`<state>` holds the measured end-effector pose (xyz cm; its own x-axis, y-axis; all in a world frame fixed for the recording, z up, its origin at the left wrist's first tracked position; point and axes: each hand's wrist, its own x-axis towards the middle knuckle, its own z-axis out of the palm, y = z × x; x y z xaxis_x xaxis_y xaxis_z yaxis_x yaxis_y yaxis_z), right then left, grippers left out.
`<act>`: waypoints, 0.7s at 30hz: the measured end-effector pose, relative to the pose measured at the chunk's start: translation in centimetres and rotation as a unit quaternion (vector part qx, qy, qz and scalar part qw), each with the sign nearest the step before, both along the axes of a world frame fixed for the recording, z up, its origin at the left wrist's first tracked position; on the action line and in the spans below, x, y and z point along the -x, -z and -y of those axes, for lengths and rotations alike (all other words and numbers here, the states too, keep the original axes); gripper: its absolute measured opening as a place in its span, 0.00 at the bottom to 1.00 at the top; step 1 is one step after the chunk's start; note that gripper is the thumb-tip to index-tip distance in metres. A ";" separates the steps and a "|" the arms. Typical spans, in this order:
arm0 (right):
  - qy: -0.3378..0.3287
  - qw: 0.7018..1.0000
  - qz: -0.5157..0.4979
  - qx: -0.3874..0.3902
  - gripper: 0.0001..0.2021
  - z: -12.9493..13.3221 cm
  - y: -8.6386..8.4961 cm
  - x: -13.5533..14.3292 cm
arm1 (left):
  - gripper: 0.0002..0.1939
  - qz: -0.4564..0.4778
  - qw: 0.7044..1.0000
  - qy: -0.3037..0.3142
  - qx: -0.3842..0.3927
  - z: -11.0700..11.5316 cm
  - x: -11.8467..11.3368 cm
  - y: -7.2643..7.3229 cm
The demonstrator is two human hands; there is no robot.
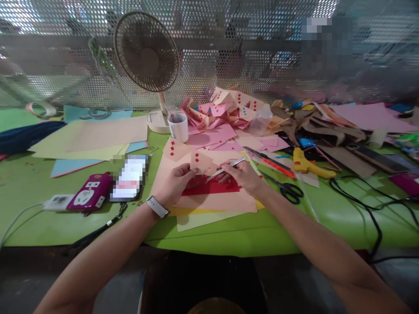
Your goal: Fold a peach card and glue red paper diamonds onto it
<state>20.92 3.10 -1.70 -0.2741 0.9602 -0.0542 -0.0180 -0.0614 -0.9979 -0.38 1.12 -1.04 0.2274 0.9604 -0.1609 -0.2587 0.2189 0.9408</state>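
Note:
My left hand (178,181) is closed in a pinch over the left end of a dark red sheet (216,188); what its fingertips hold is too small to make out. In my right hand (240,174) is a slim silver tool (238,161), its pointed tip angled down-left over the red sheet, close to my left fingertips. Peach paper (216,203) lies beneath the red sheet, with yellow and pale green sheets (193,221) under it. Small red diamonds (197,157) mark the peach pieces just beyond my hands.
A phone (129,179) and purple power bank (90,192) lie left. Behind stand a fan (146,52) and white cup (178,126), beside heaped paper scraps (225,109). Black scissors (290,192), a red-orange cutter (278,167), a yellow glue gun (309,165) and cables (373,209) lie right.

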 end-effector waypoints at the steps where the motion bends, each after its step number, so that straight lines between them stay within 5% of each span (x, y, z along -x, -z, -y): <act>1: 0.004 1.000 0.002 0.001 0.13 0.0 -0.1 0.0 | 0.12 0.002 1.000 0.005 -0.001 -0.1 0.0 0.1; 11: -0.010 1.000 -0.001 -0.014 0.18 0.0 -0.1 -0.1 | 0.13 0.000 1.000 -0.006 0.004 0.1 0.2 -0.6; 21: -0.011 1.000 -0.007 -0.016 0.12 0.2 -0.4 -0.1 | 0.09 0.019 0.999 0.007 0.034 0.1 0.0 -0.8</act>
